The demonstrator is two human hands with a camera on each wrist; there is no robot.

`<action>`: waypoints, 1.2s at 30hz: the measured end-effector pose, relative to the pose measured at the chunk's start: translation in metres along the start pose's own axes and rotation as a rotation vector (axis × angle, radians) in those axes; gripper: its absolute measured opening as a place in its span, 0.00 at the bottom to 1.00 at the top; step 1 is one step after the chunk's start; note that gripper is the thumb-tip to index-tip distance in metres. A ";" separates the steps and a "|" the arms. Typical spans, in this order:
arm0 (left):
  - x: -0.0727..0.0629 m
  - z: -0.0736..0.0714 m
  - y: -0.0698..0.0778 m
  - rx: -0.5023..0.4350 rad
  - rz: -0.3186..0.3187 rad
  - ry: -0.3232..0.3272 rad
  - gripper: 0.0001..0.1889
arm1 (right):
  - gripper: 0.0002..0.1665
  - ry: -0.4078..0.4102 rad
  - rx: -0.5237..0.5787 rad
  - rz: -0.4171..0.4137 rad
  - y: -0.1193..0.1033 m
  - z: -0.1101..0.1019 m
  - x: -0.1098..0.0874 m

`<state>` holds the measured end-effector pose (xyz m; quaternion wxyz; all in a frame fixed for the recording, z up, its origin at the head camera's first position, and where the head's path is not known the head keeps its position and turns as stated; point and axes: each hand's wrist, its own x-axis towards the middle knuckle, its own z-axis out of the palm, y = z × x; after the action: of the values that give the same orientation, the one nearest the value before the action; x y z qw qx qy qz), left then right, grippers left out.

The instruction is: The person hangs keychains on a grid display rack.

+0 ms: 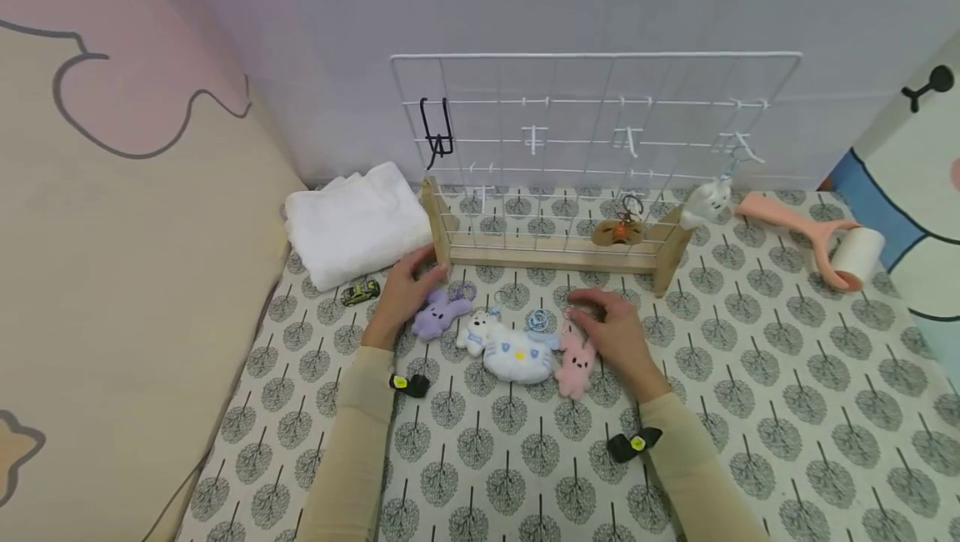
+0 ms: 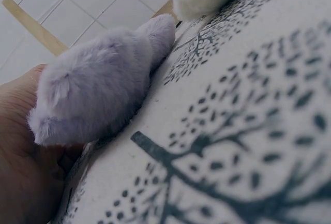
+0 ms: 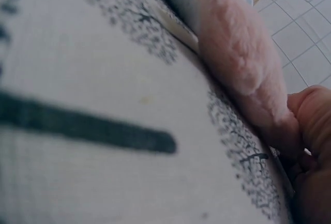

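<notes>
Purple plush, face hidden, left wrist

free: cloth nearside of plush toys | blocked: wire rack behind, towel left

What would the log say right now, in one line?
left hand: by rack, purple bunny; right hand: at pink bunny; between bunnies: small toy, kitty; hook: white toy

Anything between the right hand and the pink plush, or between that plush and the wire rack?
Nothing visible parts the right hand from the pink plush. Between the plush and the rack's wooden base, only that hand intrudes. The cat-faced plush lies directly left, out of that path.
</notes>
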<state>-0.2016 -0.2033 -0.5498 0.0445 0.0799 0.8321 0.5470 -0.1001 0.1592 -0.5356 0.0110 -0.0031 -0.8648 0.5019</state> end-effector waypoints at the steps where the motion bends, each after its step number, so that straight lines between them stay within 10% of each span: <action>1: 0.000 0.000 0.000 -0.006 -0.001 0.000 0.32 | 0.17 -0.009 -0.012 -0.008 0.000 0.000 0.000; 23: 0.000 0.001 0.001 -0.017 -0.010 0.006 0.30 | 0.12 -0.012 -0.082 -0.116 0.009 0.002 -0.001; 36: -0.002 0.001 0.003 -0.007 -0.009 0.005 0.31 | 0.09 0.111 0.088 -0.010 0.005 0.003 -0.004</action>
<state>-0.1998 -0.2019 -0.5471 0.0452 0.0748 0.8307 0.5498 -0.0961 0.1593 -0.5418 0.0617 -0.0263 -0.8400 0.5384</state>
